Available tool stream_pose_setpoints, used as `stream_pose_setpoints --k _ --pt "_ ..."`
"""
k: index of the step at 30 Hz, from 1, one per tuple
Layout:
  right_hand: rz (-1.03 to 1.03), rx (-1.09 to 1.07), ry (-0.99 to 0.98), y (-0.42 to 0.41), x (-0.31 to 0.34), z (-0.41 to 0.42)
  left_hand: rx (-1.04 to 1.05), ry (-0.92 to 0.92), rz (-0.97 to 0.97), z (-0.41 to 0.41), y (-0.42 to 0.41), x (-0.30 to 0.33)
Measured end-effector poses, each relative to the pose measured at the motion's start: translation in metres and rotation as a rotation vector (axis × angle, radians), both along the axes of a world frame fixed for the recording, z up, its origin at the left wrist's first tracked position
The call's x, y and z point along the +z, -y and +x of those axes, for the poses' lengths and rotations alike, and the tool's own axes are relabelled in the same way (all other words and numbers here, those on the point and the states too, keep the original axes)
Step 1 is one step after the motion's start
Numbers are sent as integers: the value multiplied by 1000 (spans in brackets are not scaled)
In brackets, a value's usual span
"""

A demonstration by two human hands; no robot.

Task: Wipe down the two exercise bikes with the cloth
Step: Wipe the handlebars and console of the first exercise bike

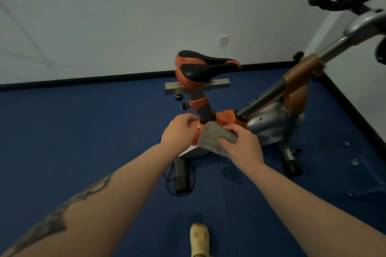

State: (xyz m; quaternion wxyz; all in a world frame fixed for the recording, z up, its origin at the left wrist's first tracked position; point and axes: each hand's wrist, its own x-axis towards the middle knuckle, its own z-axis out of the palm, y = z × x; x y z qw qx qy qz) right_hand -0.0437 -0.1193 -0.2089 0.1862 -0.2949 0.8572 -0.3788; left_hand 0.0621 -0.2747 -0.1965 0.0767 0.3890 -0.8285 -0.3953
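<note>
From the head camera, the right hand (242,144) pinches the grey cloth (215,137), draped over the orange frame (226,118) of the exercise bike (263,119) at the foot of the seat post (205,112). The left hand (180,131), fingers curled, rests on the frame's other side; whether it holds anything I cannot tell. The frame is likely being wiped; next calls for working upward to the saddle (205,65).
</note>
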Motion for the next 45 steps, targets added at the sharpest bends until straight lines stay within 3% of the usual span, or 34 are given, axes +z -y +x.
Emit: stream_pose_setpoints --k 11,21,27,33,45 --pt "43 144 7 201 -11 66 88 43 -14 96 196 -21" --pt "-4 -153 8 364 -18 95 -188 107 -81 104 400 -17" --pt "-60 -285 28 428 -9 58 -304 30 -57 32 473 -10" --pt "-175 -413 16 495 1 -33 -426 -15 -96 -82 535 7" --pt "-257 -740 -38 540 34 -203 -711 -92 -61 -300 596 24"
